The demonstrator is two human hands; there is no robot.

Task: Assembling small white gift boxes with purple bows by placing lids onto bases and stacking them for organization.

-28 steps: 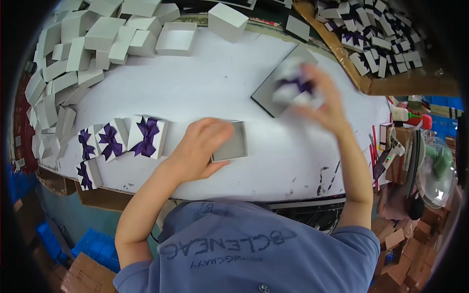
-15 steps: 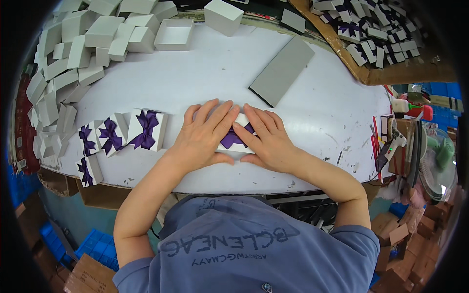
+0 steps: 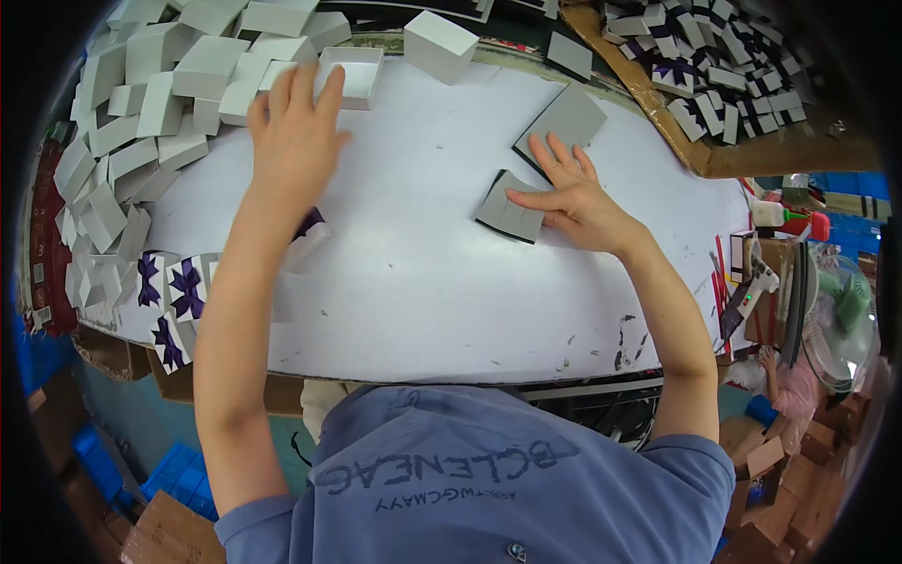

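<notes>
My left hand [image 3: 303,141] is raised over the pile at the back left, fingers spread and slightly blurred. Its fingertips are beside an open white box [image 3: 362,80]; I cannot tell whether they touch it. My right hand [image 3: 590,202] lies with fingers stretched apart, its thumb on a small grey pad [image 3: 503,209] and its other fingertips on a larger grey slab [image 3: 571,115]. Under my left forearm, a white box with a purple ribbon [image 3: 308,242] is partly hidden. Several more bow-tied white boxes [image 3: 188,289] sit left of that forearm.
White boxes [image 3: 150,108] are heaped along the back left. At the back right, a cardboard carton [image 3: 691,155] holds many ribboned boxes. A white box [image 3: 440,47] stands at the back edge. A glue gun [image 3: 752,293] and a clear fan [image 3: 841,305] are on the right.
My hands have left the bow-tied box at the centre and moved apart. The left went up to the pile, the right to the grey slab. A small grey pad now lies apart from the slab.
</notes>
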